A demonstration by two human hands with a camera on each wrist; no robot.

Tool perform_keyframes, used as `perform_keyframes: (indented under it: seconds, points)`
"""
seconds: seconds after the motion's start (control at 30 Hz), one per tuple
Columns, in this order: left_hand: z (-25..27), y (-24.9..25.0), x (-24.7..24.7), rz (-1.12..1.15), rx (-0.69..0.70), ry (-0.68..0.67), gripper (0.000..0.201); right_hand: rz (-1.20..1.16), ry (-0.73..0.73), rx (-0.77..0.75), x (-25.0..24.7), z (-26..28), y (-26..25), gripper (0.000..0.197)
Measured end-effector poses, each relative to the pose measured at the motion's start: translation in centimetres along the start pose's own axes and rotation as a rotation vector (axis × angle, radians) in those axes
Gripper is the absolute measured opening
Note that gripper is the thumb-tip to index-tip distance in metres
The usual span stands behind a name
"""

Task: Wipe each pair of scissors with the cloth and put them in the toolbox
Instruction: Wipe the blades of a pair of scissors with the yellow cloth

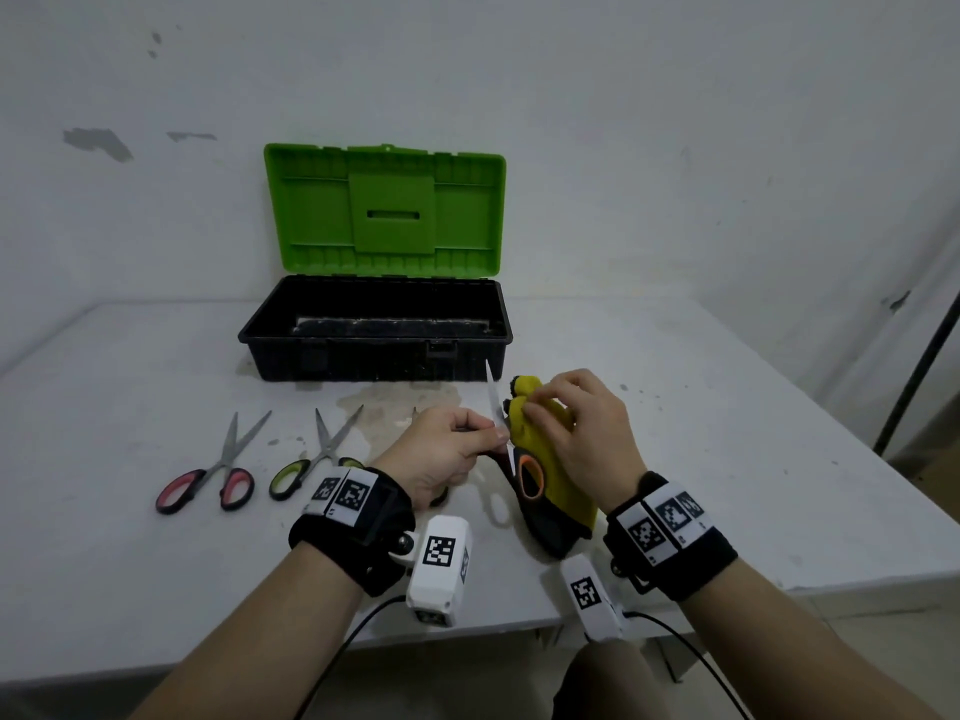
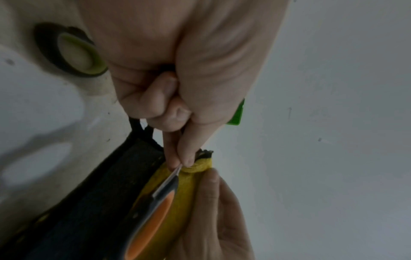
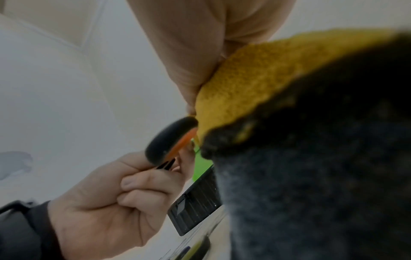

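My left hand (image 1: 480, 432) pinches one steel blade of the orange-handled scissors (image 1: 530, 478), which point up and away above the table. In the left wrist view its fingertips (image 2: 189, 158) squeeze that blade just above the orange-handled scissors (image 2: 153, 218). My right hand (image 1: 543, 402) grips the yellow and dark cloth (image 1: 550, 459), folded round the other blade. The cloth (image 3: 255, 84) fills the right wrist view, with the orange handle (image 3: 175, 140) beside it. The open toolbox (image 1: 374, 356), black with a raised green lid, stands behind. Pink-handled scissors (image 1: 205, 480) and green-handled scissors (image 1: 306, 465) lie at the left.
A further blade tip (image 1: 414, 411) shows behind my left hand; its owner is mostly hidden. The white table (image 1: 727, 433) ends at a front edge near my wrists and a right edge by a dark pole (image 1: 919, 366). A wall stands behind the toolbox.
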State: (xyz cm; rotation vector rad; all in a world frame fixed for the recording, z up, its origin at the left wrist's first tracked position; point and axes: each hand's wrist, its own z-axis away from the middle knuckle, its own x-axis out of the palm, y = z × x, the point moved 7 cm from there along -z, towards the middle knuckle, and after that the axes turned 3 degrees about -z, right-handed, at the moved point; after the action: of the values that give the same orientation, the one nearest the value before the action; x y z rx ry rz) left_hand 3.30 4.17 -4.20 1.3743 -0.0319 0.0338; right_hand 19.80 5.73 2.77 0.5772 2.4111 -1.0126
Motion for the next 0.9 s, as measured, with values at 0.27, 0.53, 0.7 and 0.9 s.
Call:
perform_keyframes:
  seconds: [0.27, 0.53, 0.7, 0.9]
  points:
    - [0.0, 0.4, 1.1, 0.028, -0.006, -0.018, 0.009, 0.053, -0.09, -0.034, -0.1, 0.3, -0.2, 0.019]
    - [0.4, 0.9, 1.4, -0.002, 0.046, 0.016, 0.012, 0.031, -0.034, -0.201, -0.6, 0.8, -1.1, 0.011]
    - [0.5, 0.4, 1.0, -0.039, 0.044, 0.02, 0.012, 0.05, 0.067, -0.071, -2.2, -0.5, 1.2, 0.009]
    - [0.9, 0.1, 0.5, -0.013, -0.006, 0.016, 0.009, 0.031, 0.238, -0.053, -5.8, -0.9, 1.4, 0.008]
